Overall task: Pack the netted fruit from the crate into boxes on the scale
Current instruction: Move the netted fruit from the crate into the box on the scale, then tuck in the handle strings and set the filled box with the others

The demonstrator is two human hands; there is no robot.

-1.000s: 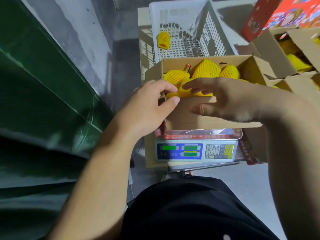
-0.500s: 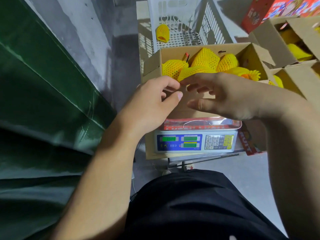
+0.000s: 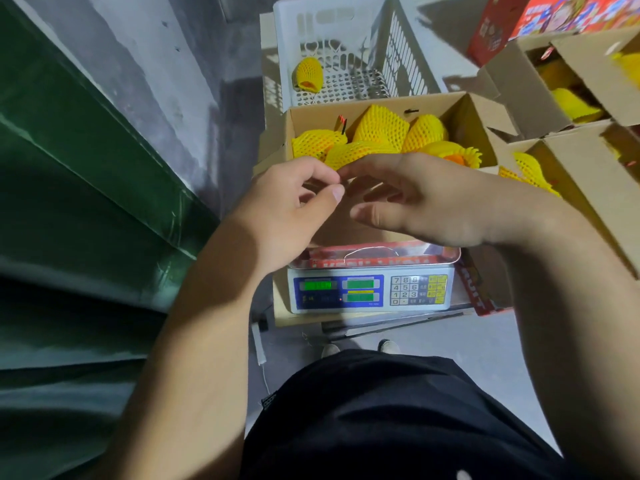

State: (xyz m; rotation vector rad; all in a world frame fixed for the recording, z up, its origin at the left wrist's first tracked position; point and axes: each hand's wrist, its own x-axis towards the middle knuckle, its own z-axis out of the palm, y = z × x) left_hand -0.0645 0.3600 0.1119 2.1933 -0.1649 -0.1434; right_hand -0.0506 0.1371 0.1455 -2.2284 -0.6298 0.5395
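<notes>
Head view: box (image 3: pixel 464 109) on scale (image 3: pixel 370 289) holds netted fruit (image 3: pixel 381 128); crate (image 3: pixel 332 22) at twelve o'clock holds one. Left hand (image 3: pixel 287 209) and right hand (image 3: pixel 422 199), fingers loosely curled and holding nothing, have drawn nearer than before.

The person wears a black garment (image 3: pixel 398 420) that fills the lower middle of the view; its cloth is plain and dark, with soft folds. A small white mark (image 3: pixel 462 475) shows at its bottom edge, and a small patterned tag (image 3: pixel 268 400) sits on its left side. Both forearms are bare, without sleeves, and the hands, left hand (image 3: pixel 287 209) and right hand (image 3: pixel 426 202), carry no gloves, rings or watch. Two light shoe tips (image 3: pixel 360 348) show below.
</notes>
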